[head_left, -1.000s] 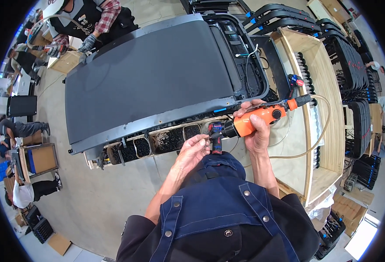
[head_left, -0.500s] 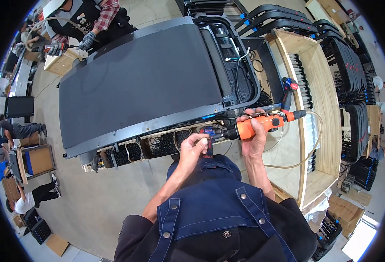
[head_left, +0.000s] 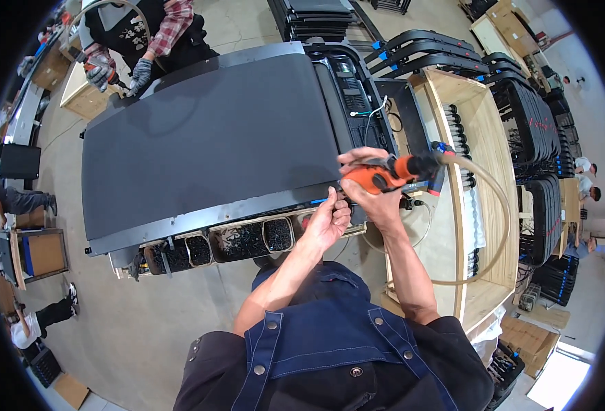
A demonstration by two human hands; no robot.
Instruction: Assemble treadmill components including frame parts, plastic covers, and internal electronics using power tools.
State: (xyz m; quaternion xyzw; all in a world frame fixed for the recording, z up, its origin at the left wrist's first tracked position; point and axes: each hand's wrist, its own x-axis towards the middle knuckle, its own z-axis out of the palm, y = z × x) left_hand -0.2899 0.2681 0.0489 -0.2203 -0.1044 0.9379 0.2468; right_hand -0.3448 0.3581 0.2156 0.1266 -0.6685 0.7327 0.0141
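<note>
My right hand [head_left: 383,205] grips an orange hose-fed power screwdriver [head_left: 367,179] over the near right corner of a treadmill base [head_left: 213,144] with a wide dark belt. The tool's black back end points right toward its hose; its working tip is hidden behind my hands. Close beside it, at the base's grey side rail [head_left: 240,204], my left hand [head_left: 330,222] is closed with the thumb up. Whatever it may hold is hidden in the fingers. Below the rail runs a row of bins [head_left: 264,236] with small dark fasteners.
To my right stands a wooden crate [head_left: 491,123] with several round-ended parts; the tan air hose [head_left: 506,226] loops across it. A cordless driver [head_left: 437,179] rests by its near side. Across the base, a co-worker's gloved hands [head_left: 140,77] work with another driver at the far left edge.
My right hand has swung the screwdriver leftward and away from me, to the rail. My left hand has come up beside it. The co-worker's hands have drawn closer together.
</note>
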